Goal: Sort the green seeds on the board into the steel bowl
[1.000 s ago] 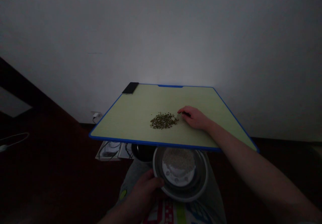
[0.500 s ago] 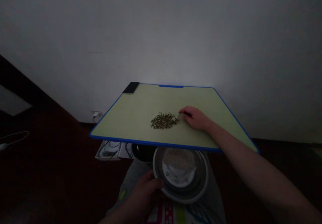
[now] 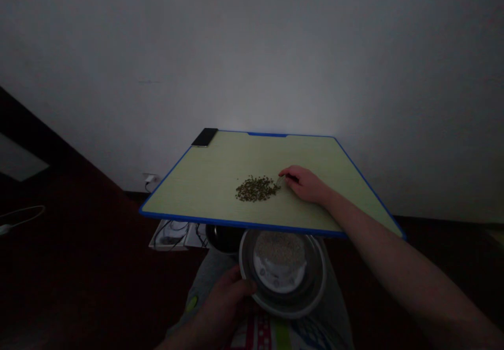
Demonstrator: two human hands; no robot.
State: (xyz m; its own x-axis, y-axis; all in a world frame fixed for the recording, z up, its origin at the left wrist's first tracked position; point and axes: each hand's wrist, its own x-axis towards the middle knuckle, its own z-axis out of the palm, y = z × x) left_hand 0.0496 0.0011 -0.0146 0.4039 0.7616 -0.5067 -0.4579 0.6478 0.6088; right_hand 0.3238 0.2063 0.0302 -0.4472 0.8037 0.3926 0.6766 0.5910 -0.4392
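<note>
On the pale tabletop (image 3: 220, 171) lies a loose pile of small brown-green seeds or grains (image 3: 256, 188). At the pile's right edge my right hand (image 3: 302, 182) is closed, its fingers pinched on a thin pronged tool (image 3: 280, 181) that is too small and dim to name exactly. The tool's tip reaches the seeds. Below the table's front edge, my left hand (image 3: 230, 292) grips the left rim of a metal bowl (image 3: 315, 292), thumb over the rim. Inside the bowl is a whitish round piece (image 3: 280, 279) with fine pale grains (image 3: 279, 246) over its upper part.
A dark phone (image 3: 205, 137) lies at the table's far left corner. A blue edge strip (image 3: 244, 224) borders the tabletop, and the wall (image 3: 252, 66) rises behind it. Under the table are a dark pot (image 3: 224, 238), a white box with cables (image 3: 169, 237) and a plugged-in charger (image 3: 150, 179).
Almost nothing differs. My right hand and the thin tool have shifted very slightly left at the pile's edge; my left hand stays on the bowl.
</note>
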